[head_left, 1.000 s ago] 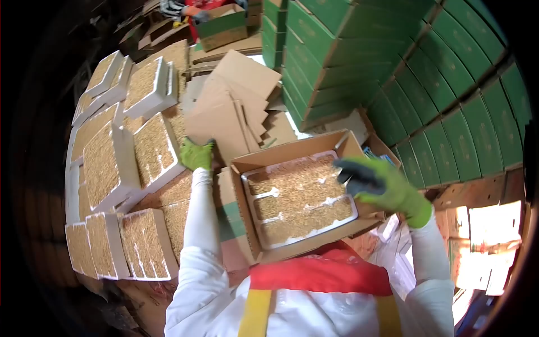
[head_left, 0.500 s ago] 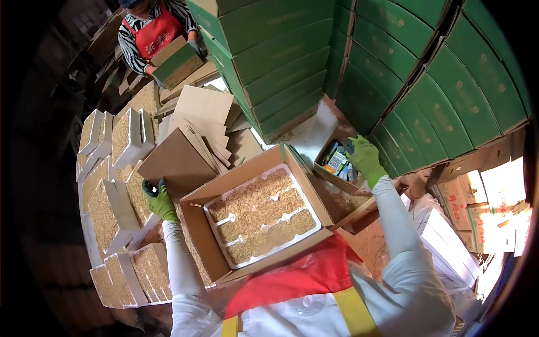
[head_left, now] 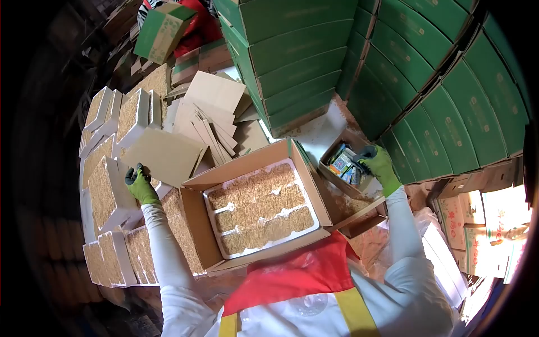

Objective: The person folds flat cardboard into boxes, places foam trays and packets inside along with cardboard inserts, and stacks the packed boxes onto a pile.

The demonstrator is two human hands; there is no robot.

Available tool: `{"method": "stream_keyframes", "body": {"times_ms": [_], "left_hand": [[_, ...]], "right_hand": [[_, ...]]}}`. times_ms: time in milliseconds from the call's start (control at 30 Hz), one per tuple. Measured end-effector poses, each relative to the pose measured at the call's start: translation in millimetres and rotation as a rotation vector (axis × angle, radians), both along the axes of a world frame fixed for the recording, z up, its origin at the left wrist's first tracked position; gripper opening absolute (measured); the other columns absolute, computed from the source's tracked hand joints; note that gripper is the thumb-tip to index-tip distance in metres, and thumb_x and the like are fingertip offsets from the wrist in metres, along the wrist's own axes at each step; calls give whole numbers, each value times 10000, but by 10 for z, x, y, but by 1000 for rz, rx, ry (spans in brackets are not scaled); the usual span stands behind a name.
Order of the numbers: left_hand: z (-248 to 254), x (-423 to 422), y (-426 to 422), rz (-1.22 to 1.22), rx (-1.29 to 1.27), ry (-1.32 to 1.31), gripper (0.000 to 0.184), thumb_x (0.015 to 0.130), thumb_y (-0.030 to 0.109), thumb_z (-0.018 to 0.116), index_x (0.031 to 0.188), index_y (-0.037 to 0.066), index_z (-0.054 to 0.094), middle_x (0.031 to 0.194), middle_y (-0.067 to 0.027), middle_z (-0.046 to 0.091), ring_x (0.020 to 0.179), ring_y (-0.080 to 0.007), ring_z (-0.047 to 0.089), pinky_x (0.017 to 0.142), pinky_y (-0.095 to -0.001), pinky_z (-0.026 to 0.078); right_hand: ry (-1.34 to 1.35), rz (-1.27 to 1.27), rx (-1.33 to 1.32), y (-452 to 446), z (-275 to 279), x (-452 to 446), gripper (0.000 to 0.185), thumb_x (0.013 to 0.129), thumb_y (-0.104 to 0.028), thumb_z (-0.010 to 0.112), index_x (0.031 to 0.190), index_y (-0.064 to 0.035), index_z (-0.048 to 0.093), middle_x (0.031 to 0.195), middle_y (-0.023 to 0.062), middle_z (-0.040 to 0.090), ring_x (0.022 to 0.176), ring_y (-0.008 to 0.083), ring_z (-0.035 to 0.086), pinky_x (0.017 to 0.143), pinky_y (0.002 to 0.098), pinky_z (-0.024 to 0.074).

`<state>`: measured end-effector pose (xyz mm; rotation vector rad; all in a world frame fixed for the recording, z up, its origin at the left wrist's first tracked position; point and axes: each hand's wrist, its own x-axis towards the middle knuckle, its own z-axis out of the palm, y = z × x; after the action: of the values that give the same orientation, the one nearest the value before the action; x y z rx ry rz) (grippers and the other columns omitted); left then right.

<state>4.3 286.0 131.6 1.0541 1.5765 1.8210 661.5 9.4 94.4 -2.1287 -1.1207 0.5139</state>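
Note:
In the head view, my left hand (head_left: 141,186), in a green glove with dark fingertips, pinches the near-left edge of a flat cardboard sheet (head_left: 163,156). Beside it an open cardboard box (head_left: 196,224) holds a white foam tray (head_left: 312,222) filled with tan, crumbly-looking material in several sections. My right hand (head_left: 384,169), gloved alike, is over a small carton (head_left: 343,186) of colourful packets (head_left: 341,163). Its fingers are curled closed on a small packet at the carton's right side; the fingertips partly hide it.
Stacked green boxes (head_left: 303,50) rise at the back and right. White foam trays (head_left: 115,196) of the tan material crowd the left. Loose cardboard pieces (head_left: 210,101) lie behind the open box. Across the table, a person in a red apron (head_left: 196,28) handles a green box (head_left: 160,36).
My left hand has moved left and the cardboard sheet has tilted flatter, showing a lighter face. My right hand's fingers have curled in at the packets. The other person's green box has been raised.

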Motion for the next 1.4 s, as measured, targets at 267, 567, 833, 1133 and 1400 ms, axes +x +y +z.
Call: {"method": "stream_keyframes", "body": {"times_ms": [267, 567, 833, 1133, 1400], "left_hand": [[-59, -193, -65, -225, -39, -377, 338, 986, 311, 574, 1196, 47, 567, 1070, -104, 648, 919, -248, 649, 774, -374, 561], [376, -285, -145, -382, 83, -661, 398, 974, 155, 601, 1344, 24, 536, 1285, -105, 614, 1143, -236, 604, 972, -350, 486], [2037, 1951, -2160, -870, 682, 1551, 429, 788, 177, 651, 1212, 124, 612, 972, -50, 593, 817, -208, 599, 691, -344, 525], [1023, 2454, -2373, -1443, 22, 1259, 540, 841, 206, 657, 1325, 68, 462, 1096, -178, 569, 968, -358, 606, 805, -459, 501], [1746, 1447, -2297, -849, 94, 929, 441, 829, 40, 697, 1258, 37, 596, 1191, -128, 633, 1020, -239, 635, 893, -337, 512]], "right_hand": [[137, 43, 200, -6, -40, 57, 268, 744, -133, 789, 974, -36, 692, 930, 104, 687, 805, 221, 673, 726, 356, 536], [569, 148, 718, 76, 1352, -1267, 98, 921, -65, 642, 1001, -12, 625, 890, 31, 627, 780, 111, 625, 639, 227, 515], [-74, 710, 444, 75, 1627, -1895, 339, 726, -81, 743, 1052, -40, 659, 1027, 129, 672, 937, 271, 657, 842, 391, 504], [211, 343, 592, 29, 1350, -1406, 138, 868, 30, 651, 1005, 38, 661, 937, 62, 651, 851, 120, 603, 782, 252, 487], [486, 218, 560, -205, 1289, -1169, 170, 900, 10, 614, 1065, 21, 656, 989, 44, 669, 838, 97, 630, 762, 222, 493]]}}
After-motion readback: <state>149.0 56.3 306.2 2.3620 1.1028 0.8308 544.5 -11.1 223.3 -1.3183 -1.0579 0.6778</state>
